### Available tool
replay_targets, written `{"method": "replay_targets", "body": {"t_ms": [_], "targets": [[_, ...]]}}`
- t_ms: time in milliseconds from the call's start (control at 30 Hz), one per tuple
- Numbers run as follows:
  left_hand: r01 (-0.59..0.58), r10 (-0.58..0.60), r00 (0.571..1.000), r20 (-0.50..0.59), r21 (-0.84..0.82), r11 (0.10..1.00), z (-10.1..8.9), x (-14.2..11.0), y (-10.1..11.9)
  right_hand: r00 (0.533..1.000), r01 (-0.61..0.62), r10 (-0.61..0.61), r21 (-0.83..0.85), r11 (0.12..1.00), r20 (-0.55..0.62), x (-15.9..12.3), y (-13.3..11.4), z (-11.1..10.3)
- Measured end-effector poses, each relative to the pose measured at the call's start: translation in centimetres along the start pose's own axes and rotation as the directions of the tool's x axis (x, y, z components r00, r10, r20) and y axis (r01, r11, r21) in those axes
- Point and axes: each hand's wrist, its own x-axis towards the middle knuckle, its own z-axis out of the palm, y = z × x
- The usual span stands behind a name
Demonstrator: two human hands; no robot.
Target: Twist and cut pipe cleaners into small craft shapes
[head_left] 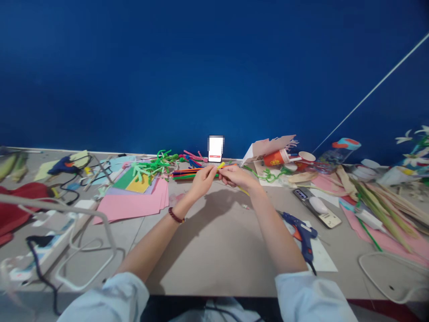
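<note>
Both my hands meet at the middle of the table [214, 241]. My left hand [203, 179] is closed in a pinch on a yellow pipe cleaner [220, 165]. My right hand [236, 175] is closed on the same yellow pipe cleaner from the other side. Just behind the hands lies a bundle of coloured pipe cleaners [187, 172]. A dark red bead bracelet [175, 216] sits on my left wrist.
Coloured paper sheets [137, 197] and green pipe cleaner shapes [152, 166] lie left. A blue glue gun [301, 235] and a phone [317, 206] lie right. A standing phone [215, 149], paper cups [278, 157], a power strip [40, 250] and dried stalks [378, 201] surround.
</note>
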Motion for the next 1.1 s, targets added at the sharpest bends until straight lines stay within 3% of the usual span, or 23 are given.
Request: {"method": "replay_targets", "body": {"t_ms": [267,467,733,933,1100], "targets": [[0.031,-0.040,0.995,-0.089,-0.096,0.995,0.1,0.1,-0.1,1.000,-0.010,0.009,-0.003,1.000,-0.026,-0.4,-0.6,0.7],[0.090,-0.126,0.985,-0.114,-0.283,0.955,0.2,0.2,0.1,0.997,0.034,-0.025,0.138,0.990,-0.068,-0.4,-0.6,1.2],[0.279,-0.361,0.932,-0.015,-0.604,0.747,0.0,0.3,1.3,0.991,0.125,-0.103,0.343,0.931,-0.082,0.9,0.2,1.7],[0.364,-0.380,0.912,0.157,-0.736,0.570,-0.2,0.5,1.4,0.983,0.176,-0.141,0.393,0.903,-0.115,1.3,0.7,1.9],[0.364,-0.325,0.922,0.210,-0.757,0.543,-0.5,0.6,0.8,0.972,0.222,-0.175,0.363,0.905,-0.157,1.6,1.2,1.9]]}}
